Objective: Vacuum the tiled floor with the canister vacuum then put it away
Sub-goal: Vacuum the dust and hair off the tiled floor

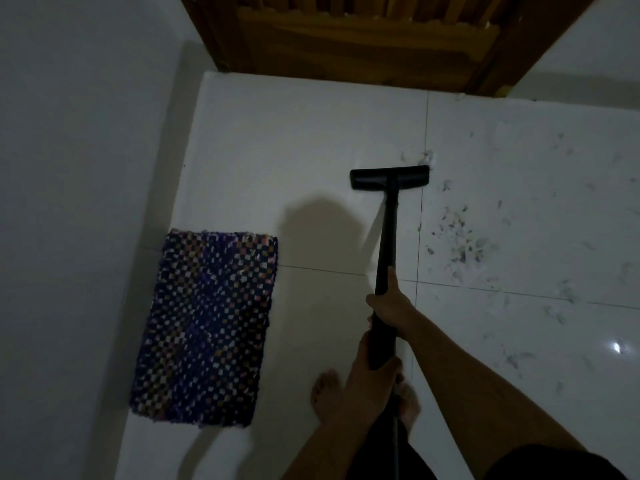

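The black vacuum wand (388,244) runs from my hands down to its flat floor head (389,179), which sits on the white tiled floor (311,140) near a tile joint. My right hand (389,308) grips the wand higher up, thumb along the tube. Just below it, my left hand (370,382) grips the wand's lower end. Grey scraps of debris (460,244) are scattered over the tiles to the right of the head. The canister itself is out of view.
A purple checkered mat (204,327) lies on the floor at the left, beside a white wall (76,168). A brown wooden door (363,39) closes the far side. My bare feet (323,389) stand under my hands.
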Motion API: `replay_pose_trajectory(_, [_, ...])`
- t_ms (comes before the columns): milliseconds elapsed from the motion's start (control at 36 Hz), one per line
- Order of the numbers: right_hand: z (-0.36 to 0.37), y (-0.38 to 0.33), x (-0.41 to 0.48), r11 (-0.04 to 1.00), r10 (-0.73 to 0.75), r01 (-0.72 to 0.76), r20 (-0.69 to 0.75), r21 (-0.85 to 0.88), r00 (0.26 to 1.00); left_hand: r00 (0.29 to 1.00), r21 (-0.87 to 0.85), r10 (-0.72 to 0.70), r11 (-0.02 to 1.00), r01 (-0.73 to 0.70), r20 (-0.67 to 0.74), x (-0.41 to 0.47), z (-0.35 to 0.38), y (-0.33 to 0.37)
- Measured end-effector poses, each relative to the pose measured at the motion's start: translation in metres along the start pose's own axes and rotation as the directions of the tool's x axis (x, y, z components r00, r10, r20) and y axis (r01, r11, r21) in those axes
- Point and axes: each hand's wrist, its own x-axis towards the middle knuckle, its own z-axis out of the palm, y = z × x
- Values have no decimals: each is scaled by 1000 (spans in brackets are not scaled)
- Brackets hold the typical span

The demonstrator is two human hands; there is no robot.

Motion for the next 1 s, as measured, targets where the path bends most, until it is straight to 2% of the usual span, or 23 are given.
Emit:
replay_pose_trajectory(56, [-7,-9,8,1000,-1,1,-2,-6,1000,1000,-13,-4,1000,4,2,4,3,13])
replay_pose_trajectory(250, [-35,-43,35,999,-29,28,-5,-14,1000,999,139,30,990,-25,-32,42,16,52])
replay_pose_trajectory(444, [-72,-74,61,998,-45,45,-11,-46,999,999,54,33,998,-33,2,66,40,92])
replay_pose_trajectory(611, [-118,-101,71,993,-105,98,-102,-68,989,999,5,53,999,-53,11,90,75,131])
replay_pose_trajectory(833, [-143,-94,67,991,-133,132,-174,-13,976,993,66,115,991,-115,9,90,102,129])
replay_pose_trajectory(1000, [-159,-87,75,995,-97,99,-185,1,978,998,22,66,998,-66,16,100,121,136])
